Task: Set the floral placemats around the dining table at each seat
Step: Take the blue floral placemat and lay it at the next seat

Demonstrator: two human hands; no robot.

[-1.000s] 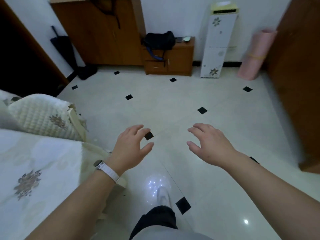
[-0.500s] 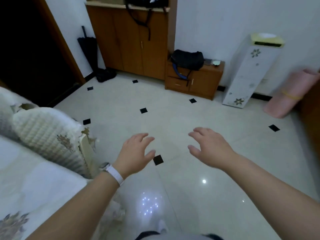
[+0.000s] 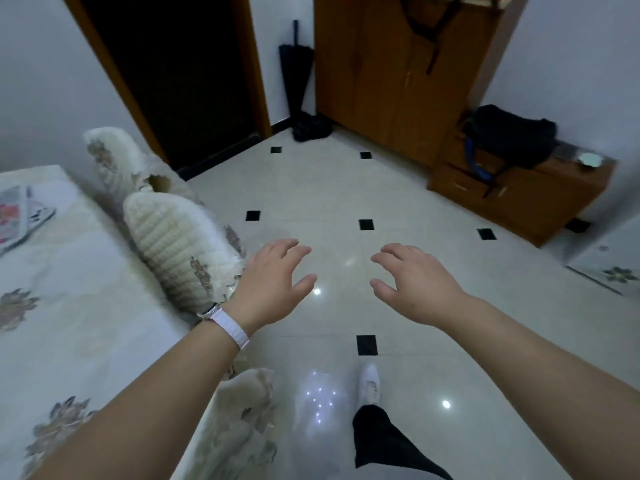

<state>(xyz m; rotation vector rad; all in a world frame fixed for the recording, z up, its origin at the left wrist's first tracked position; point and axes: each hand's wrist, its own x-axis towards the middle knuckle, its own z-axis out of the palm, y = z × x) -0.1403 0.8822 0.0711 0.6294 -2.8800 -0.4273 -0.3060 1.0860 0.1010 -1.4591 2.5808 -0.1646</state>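
Left hand [image 3: 273,282] and right hand [image 3: 415,285] both empty, fingers loosely spread, palms down in the air over the tiled floor [image 3: 346,188], apart from each other and touching nothing. White wristband [image 3: 228,325] on the left wrist. One floral placemat [image 3: 12,216] lies on the dining table [image 3: 86,323] at the far left edge of view, well apart from both hands; its print is too blurred to read, pinkish flowers only. Two chairs with cream quilted covers [image 3: 180,251] [image 3: 114,161] along the table's right side, the nearer one just beside the left hand. Flower decal [image 3: 618,274] on a white unit at the right edge. Versus 0.5 s ago: view has swung left, so the dark doorway [image 3: 180,74], umbrella [image 3: 294,71] and tall cabinet [image 3: 398,81] sit further right, the pink roll is out of frame, and the second chair and placemat have come into view. Hands keep the same spread pose.
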